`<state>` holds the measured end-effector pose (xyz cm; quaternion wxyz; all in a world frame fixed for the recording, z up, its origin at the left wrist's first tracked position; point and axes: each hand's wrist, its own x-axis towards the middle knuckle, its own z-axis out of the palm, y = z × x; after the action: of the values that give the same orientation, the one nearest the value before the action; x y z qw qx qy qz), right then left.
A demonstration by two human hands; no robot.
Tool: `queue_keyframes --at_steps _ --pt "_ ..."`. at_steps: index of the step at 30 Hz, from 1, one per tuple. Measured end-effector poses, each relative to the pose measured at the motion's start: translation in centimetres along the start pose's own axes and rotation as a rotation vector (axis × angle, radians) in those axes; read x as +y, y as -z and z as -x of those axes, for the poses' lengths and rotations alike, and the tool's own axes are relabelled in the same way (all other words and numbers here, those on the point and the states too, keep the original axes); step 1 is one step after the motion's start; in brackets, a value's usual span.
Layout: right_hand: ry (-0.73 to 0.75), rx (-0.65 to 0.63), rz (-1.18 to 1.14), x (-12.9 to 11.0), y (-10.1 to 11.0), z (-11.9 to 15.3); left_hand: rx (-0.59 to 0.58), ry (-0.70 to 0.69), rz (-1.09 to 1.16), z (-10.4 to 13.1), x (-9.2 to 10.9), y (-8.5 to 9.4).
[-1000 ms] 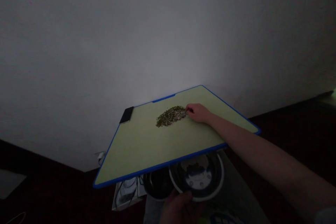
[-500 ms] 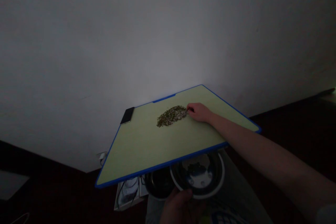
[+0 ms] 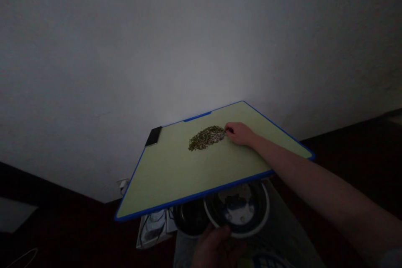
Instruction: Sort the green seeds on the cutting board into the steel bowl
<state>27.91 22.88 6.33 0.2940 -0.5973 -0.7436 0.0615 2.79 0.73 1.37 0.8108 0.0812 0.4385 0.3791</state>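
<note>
A heap of small greenish-brown grains [image 3: 204, 138] lies spread on a pale yellow board with a blue rim [image 3: 176, 176]. My right hand [image 3: 238, 132] rests at the heap's right end, fingers curled and pinched together; what they hold, if anything, is too small to name. Below the board's front edge, my left hand [image 3: 213, 245] grips the rim of a round metal bowl [image 3: 240, 207], thumb on its edge. Some dark matter sits in that bowl. A second, darker bowl [image 3: 191, 217] is beside it on the left, partly under the board.
A dark phone [image 3: 153, 136] lies on the board's far left corner. A white box with cables [image 3: 152, 230] is below the board at the left. Behind the board rises a pale wall [image 3: 201, 50], with a plug [image 3: 123, 185] low on it.
</note>
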Motion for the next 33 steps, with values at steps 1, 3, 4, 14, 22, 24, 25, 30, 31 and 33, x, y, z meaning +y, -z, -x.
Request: queue_keyframes --at_steps 1,3,4,14,22,24,25,30,31,33 --pt "-0.004 0.003 0.004 -0.01 0.04 -0.01 0.001 0.005 0.005 0.03 0.00 0.00" --pt "-0.007 0.005 0.004 -0.05 0.12 0.00 0.004 0.015 0.009 0.08 0.03 -0.01" --pt "-0.002 0.002 0.002 -0.08 0.14 0.01 0.005 0.019 0.006 0.09 0.04 0.00" --pt "0.032 0.004 -0.012 0.02 -0.10 0.10 -0.058 -0.008 -0.006 -0.19 -0.35 0.20" --pt "0.034 -0.042 -0.004 -0.30 0.21 0.13 -0.041 -0.019 0.004 -0.06 -0.33 -0.14" --pt "0.034 -0.037 -0.005 -0.25 0.15 0.13 -0.017 -0.009 0.008 -0.15 -0.33 -0.12" --pt "0.035 -0.029 -0.007 -0.18 0.09 0.11 -0.005 -0.005 0.013 -0.21 -0.35 -0.09" --pt "0.049 -0.001 0.003 0.24 -0.30 -0.02 -0.023 -0.003 0.034 -0.35 -0.50 -0.10" --pt "0.045 0.003 0.007 0.27 -0.31 -0.03 -0.032 -0.003 0.035 -0.34 -0.51 -0.14" --pt "0.039 0.008 0.013 0.20 -0.26 -0.01 -0.036 -0.006 0.032 -0.32 -0.52 -0.17"
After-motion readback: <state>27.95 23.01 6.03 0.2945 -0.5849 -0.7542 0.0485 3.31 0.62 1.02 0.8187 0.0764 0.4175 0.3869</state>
